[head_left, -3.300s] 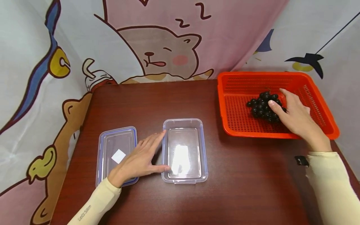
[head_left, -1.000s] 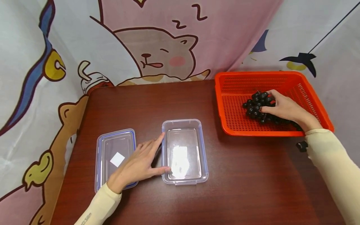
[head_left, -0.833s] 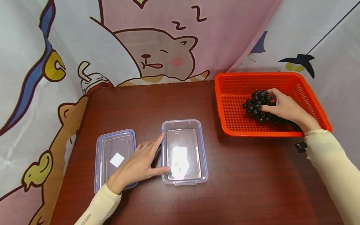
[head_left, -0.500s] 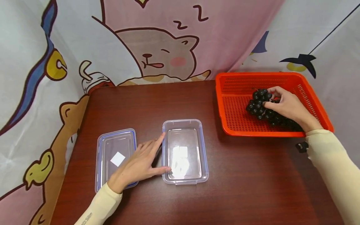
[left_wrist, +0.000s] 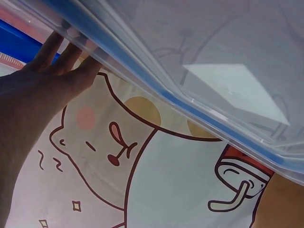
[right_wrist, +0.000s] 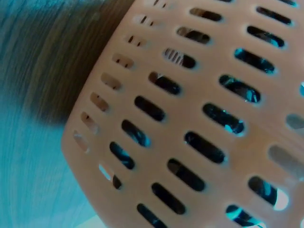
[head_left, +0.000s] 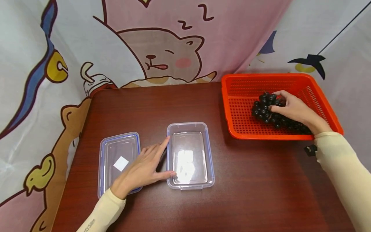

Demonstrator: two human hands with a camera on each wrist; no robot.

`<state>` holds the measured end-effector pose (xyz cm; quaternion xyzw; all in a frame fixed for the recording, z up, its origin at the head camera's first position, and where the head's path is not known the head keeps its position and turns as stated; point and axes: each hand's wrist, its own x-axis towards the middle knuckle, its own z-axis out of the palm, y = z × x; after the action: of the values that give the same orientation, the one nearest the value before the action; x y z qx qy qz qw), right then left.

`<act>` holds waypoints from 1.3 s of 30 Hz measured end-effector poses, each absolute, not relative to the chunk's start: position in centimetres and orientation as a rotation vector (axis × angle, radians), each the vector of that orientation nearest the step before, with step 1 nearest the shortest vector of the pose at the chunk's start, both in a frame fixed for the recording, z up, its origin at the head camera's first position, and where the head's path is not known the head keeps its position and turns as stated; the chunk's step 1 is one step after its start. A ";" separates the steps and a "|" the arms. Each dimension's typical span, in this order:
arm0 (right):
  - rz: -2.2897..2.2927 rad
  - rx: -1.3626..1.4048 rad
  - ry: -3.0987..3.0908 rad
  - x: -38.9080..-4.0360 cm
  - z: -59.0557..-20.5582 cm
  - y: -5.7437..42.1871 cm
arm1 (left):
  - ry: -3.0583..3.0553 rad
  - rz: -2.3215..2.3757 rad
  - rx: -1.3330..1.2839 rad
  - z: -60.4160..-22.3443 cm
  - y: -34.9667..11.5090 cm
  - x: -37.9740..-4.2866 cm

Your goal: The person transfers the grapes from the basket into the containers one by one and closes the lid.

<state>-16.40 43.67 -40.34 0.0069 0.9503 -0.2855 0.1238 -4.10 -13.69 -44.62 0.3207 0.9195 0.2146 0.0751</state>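
A bunch of dark grapes lies in the red basket at the right. My right hand grips its upper right part, thumb on the near side, the other fingers largely hidden behind it. In the right wrist view, the basket's slotted wall fills most of the frame, dark shapes showing through the slots. My left hand rests at the left side of a clear plastic container, thumb and forefinger spread along the rim. Its fingers also appear beside the lid in the left wrist view.
A clear lid with a blue seal and a white label lies left of the container, partly under the left hand. A small black object is on the brown table by the right sleeve. A printed curtain hangs behind.
The right hand, earlier spread over the grapes, came to grip them. In the last half second hand and grapes have shifted slightly left. The left hand has stayed at the container.
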 end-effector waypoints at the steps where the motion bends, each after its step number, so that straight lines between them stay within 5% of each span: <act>1: -0.823 0.020 2.753 -16.5 -40.4 43.7 | 2.757 0.646 0.959 -44.6 -13.7 -4.1; 39: -1.138 0.078 2.885 -15.3 -40.1 44.1 | 2.773 0.638 0.965 -44.6 -13.8 -3.9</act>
<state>-15.30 44.11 -40.11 0.0250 0.9298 -0.3667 0.0194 -3.91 -13.79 -44.56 0.3205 0.9208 0.2117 0.0683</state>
